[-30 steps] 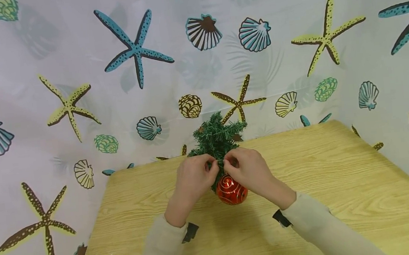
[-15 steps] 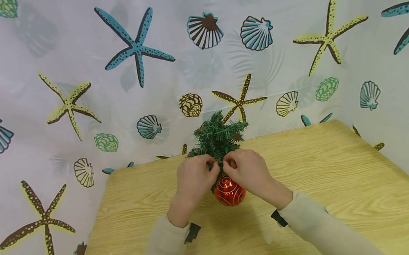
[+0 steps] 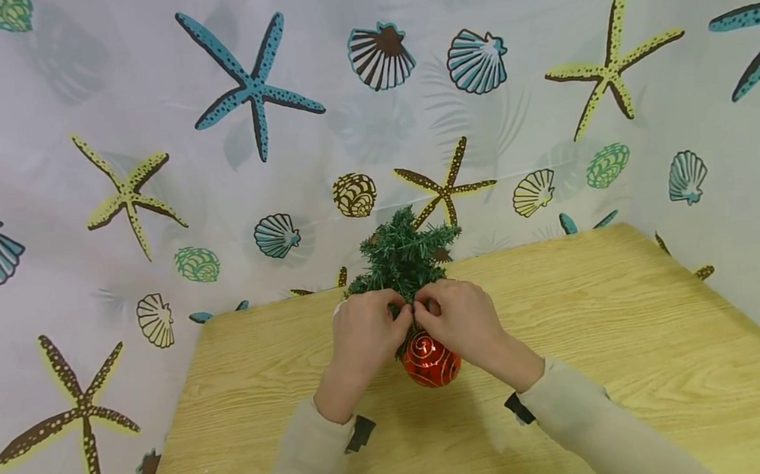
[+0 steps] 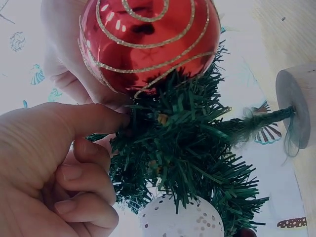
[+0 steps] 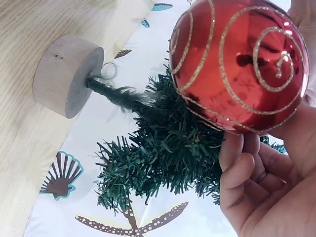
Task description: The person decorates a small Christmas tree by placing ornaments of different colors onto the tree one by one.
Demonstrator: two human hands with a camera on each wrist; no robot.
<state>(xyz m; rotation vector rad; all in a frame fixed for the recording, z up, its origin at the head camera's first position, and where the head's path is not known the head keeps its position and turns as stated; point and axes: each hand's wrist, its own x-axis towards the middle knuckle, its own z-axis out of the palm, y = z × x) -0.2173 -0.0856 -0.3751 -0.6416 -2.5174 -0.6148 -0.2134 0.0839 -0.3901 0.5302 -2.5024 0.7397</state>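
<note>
A small green artificial tree (image 3: 401, 254) stands at the far edge of the wooden table (image 3: 637, 334) on a round wooden base (image 5: 66, 74). A shiny red bauble (image 3: 431, 359) with gold glitter swirls hangs against its near branches. My left hand (image 3: 397, 313) and right hand (image 3: 428, 309) meet just above the bauble, fingertips pinching its thin loop at a branch. In the left wrist view my thumb (image 4: 84, 121) presses into the needles (image 4: 182, 148) beside the bauble (image 4: 148, 44). The right wrist view shows curled fingers (image 5: 247, 173) under the bauble (image 5: 239, 64).
A white bauble (image 4: 180, 219) with small dots hangs on the tree's far side. A curtain printed with starfish and shells (image 3: 249, 89) backs the table on the far and both side edges. Bare tabletop lies left and right of the tree.
My two hands have drawn closer together against the tree, and the thin loop stretched between them a second ago is now hidden by the fingertips. The bauble stays at about the same place.
</note>
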